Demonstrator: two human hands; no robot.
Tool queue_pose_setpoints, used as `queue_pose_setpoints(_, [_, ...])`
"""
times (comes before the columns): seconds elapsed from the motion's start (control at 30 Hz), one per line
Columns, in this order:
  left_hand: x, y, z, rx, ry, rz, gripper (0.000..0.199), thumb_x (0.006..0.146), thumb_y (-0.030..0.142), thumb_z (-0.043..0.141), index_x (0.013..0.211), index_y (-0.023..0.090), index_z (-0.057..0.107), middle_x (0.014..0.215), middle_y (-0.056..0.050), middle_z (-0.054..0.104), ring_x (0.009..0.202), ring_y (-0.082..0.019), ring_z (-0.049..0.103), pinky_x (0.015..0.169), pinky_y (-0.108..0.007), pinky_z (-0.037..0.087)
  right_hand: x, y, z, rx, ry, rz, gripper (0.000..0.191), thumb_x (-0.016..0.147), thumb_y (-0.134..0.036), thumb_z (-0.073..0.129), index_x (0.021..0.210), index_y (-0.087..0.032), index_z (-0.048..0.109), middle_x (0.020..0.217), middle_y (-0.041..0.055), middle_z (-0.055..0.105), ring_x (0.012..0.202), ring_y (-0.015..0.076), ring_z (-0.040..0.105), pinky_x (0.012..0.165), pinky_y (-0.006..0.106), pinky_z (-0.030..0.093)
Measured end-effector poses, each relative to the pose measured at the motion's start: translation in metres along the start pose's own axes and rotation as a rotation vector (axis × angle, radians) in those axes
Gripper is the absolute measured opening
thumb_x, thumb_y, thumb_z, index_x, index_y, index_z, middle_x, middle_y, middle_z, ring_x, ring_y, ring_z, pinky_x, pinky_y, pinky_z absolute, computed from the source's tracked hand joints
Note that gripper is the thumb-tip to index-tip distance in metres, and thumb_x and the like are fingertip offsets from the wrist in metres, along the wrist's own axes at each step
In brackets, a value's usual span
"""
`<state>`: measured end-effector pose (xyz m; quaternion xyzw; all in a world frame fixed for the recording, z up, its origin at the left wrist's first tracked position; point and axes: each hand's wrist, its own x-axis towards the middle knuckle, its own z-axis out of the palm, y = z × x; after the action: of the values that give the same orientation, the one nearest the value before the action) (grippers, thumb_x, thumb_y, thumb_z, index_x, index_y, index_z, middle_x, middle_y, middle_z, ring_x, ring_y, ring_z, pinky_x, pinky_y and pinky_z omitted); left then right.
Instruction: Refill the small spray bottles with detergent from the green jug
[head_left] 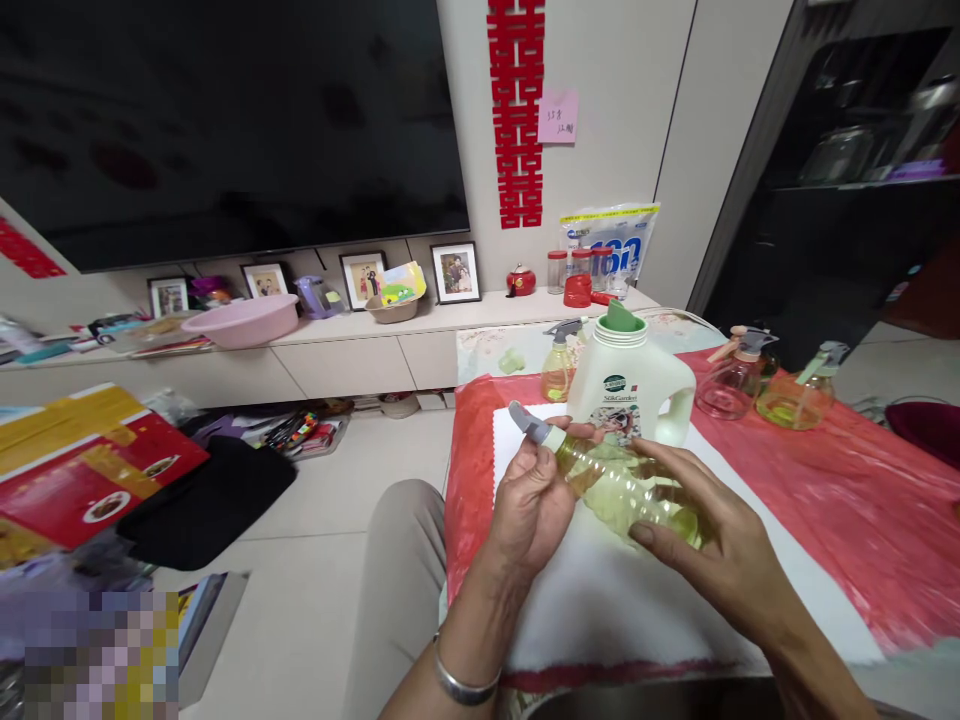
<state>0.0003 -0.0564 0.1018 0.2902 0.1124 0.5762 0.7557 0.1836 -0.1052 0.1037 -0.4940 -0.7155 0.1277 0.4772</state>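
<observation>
Tilted nearly on its side, a clear yellow-green spray bottle (615,485) with a grey trigger head is held between my two hands. My left hand (532,505) is closed round its neck, just below the spray head. At the base end, my right hand (724,545) has its thumb and fingers on opposite sides of the bottle. A large pale green jug (600,365) with a green funnel-like piece in its mouth stands just behind. Under the hands lies a white cloth (600,620) on the red table cover (847,520).
A yellowish spray bottle (556,375) stands left of the jug; a pink one (727,390) and another yellow-green one (799,400) stand to its right. Along the wall, a low cabinet (337,355) carries a pink basin (251,320) and picture frames. A red box (90,470) lies at left.
</observation>
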Motion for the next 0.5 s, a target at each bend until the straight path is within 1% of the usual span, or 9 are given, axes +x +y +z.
queue_pose_setpoints(0.1, [-0.001, -0.003, -0.002, -0.023, -0.009, 0.010, 0.032, 0.085, 0.034, 0.076, 0.113, 0.024, 0.064, 0.114, -0.007, 0.070, 0.129, -0.032, 0.059, 0.114, -0.053, 0.037, -0.001, 0.012, 0.007, 0.262, -0.019, 0.190, 0.059, 0.086, -0.053, 0.071, 0.138, -0.029, 0.059, 0.138, 0.0054, 0.059, 0.123, 0.0211, 0.061, 0.098, 0.026, 0.055])
queue_pose_setpoints(0.17, [-0.001, -0.005, -0.002, -0.040, 0.011, 0.021, 0.032, 0.085, 0.034, 0.076, 0.113, 0.025, 0.063, 0.112, -0.006, 0.070, 0.127, -0.031, 0.059, 0.114, -0.052, 0.037, -0.001, 0.019, 0.016, 0.438, -0.033, 0.320, 0.062, 0.084, -0.056, 0.071, 0.138, -0.028, 0.060, 0.140, 0.0074, 0.058, 0.125, 0.0236, 0.060, 0.098, 0.029, 0.055])
queue_pose_setpoints(0.27, [0.001, -0.007, -0.001, -0.045, 0.090, 0.039, 0.034, 0.081, 0.034, 0.080, 0.109, 0.025, 0.064, 0.106, -0.005, 0.069, 0.121, -0.029, 0.062, 0.113, -0.050, 0.038, -0.002, 0.025, 0.032, 0.660, -0.008, 0.481, 0.066, 0.082, -0.060, 0.072, 0.137, -0.025, 0.061, 0.144, 0.0105, 0.054, 0.127, 0.0281, 0.058, 0.089, 0.032, 0.059])
queue_pose_setpoints(0.33, [0.002, -0.007, 0.001, -0.063, 0.142, 0.055, 0.033, 0.079, 0.033, 0.082, 0.105, 0.025, 0.064, 0.102, -0.003, 0.068, 0.115, -0.027, 0.064, 0.113, -0.048, 0.039, -0.003, 0.024, 0.044, 0.744, 0.068, 0.552, 0.068, 0.082, -0.060, 0.071, 0.139, -0.025, 0.059, 0.147, 0.0123, 0.050, 0.127, 0.0303, 0.057, 0.084, 0.034, 0.060])
queue_pose_setpoints(0.37, [0.003, -0.007, 0.001, -0.075, 0.161, 0.066, 0.032, 0.079, 0.032, 0.082, 0.104, 0.025, 0.064, 0.100, -0.003, 0.068, 0.113, -0.026, 0.065, 0.112, -0.047, 0.040, -0.004, 0.022, 0.049, 0.762, 0.121, 0.561, 0.068, 0.084, -0.060, 0.070, 0.141, -0.024, 0.057, 0.148, 0.0128, 0.049, 0.129, 0.0308, 0.056, 0.086, 0.036, 0.060])
queue_pose_setpoints(0.4, [0.004, -0.007, 0.001, -0.087, 0.180, 0.078, 0.031, 0.079, 0.031, 0.081, 0.104, 0.024, 0.064, 0.099, -0.002, 0.068, 0.110, -0.025, 0.066, 0.112, -0.046, 0.041, -0.005, 0.021, 0.053, 0.771, 0.174, 0.539, 0.069, 0.085, -0.059, 0.068, 0.143, -0.025, 0.054, 0.149, 0.0129, 0.048, 0.131, 0.0309, 0.054, 0.089, 0.037, 0.059])
queue_pose_setpoints(0.43, [0.005, -0.006, 0.000, -0.095, 0.201, 0.088, 0.029, 0.080, 0.029, 0.080, 0.103, 0.024, 0.064, 0.099, -0.002, 0.067, 0.108, -0.024, 0.067, 0.111, -0.046, 0.041, -0.006, 0.019, 0.057, 0.767, 0.214, 0.485, 0.070, 0.086, -0.058, 0.067, 0.146, -0.026, 0.051, 0.150, 0.0124, 0.047, 0.134, 0.0308, 0.051, 0.095, 0.039, 0.057])
queue_pose_setpoints(0.47, [0.006, -0.004, -0.001, -0.102, 0.224, 0.095, 0.027, 0.081, 0.028, 0.079, 0.103, 0.024, 0.065, 0.099, -0.002, 0.067, 0.107, -0.024, 0.067, 0.110, -0.045, 0.043, -0.007, 0.017, 0.059, 0.749, 0.229, 0.410, 0.072, 0.087, -0.056, 0.067, 0.150, -0.027, 0.046, 0.153, 0.0113, 0.043, 0.139, 0.0305, 0.047, 0.101, 0.041, 0.054])
queue_pose_setpoints(0.5, [0.007, -0.003, -0.003, -0.107, 0.246, 0.099, 0.025, 0.082, 0.027, 0.078, 0.103, 0.024, 0.065, 0.100, -0.002, 0.067, 0.107, -0.024, 0.067, 0.108, -0.045, 0.044, -0.008, 0.015, 0.060, 0.711, 0.215, 0.320, 0.076, 0.087, -0.053, 0.068, 0.154, -0.029, 0.041, 0.156, 0.0100, 0.038, 0.143, 0.0303, 0.041, 0.106, 0.042, 0.051])
